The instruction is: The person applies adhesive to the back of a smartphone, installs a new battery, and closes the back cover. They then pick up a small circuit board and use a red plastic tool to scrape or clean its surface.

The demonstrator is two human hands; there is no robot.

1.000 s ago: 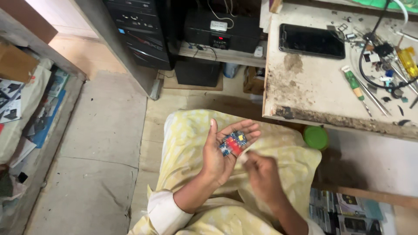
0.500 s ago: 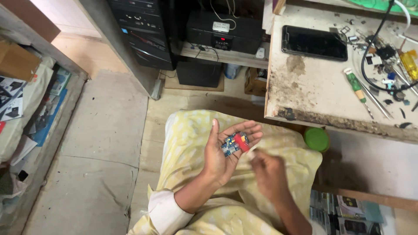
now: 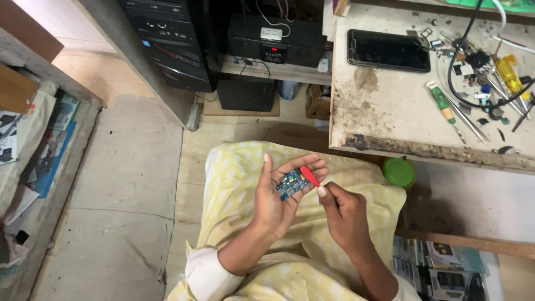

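Left hand (image 3: 277, 200) at centre frame, palm up and fingers spread, cradling a small blue circuit board (image 3: 291, 184) across the fingers. Right hand (image 3: 344, 214) just right of it, fingers pressed together around a red-handled tool (image 3: 310, 175) whose tip meets the board's edge. Beneath both, a lap in pale yellow patterned cloth (image 3: 234, 178).

Upper right: worn, stained white surface (image 3: 384, 106) with chipped front edge, carrying a dark phone (image 3: 388, 51), a green-handled screwdriver (image 3: 443, 106), a black cable (image 3: 465, 56), a yellow tool (image 3: 508, 72) and scattered small parts. Green round lid (image 3: 398, 171) just below that edge. Top centre: black computer tower (image 3: 167, 42) beside a black device with a red display (image 3: 276, 40) on a low shelf. Left edge: stacked papers and magazines (image 3: 33, 145) along a bare concrete floor (image 3: 122, 206).
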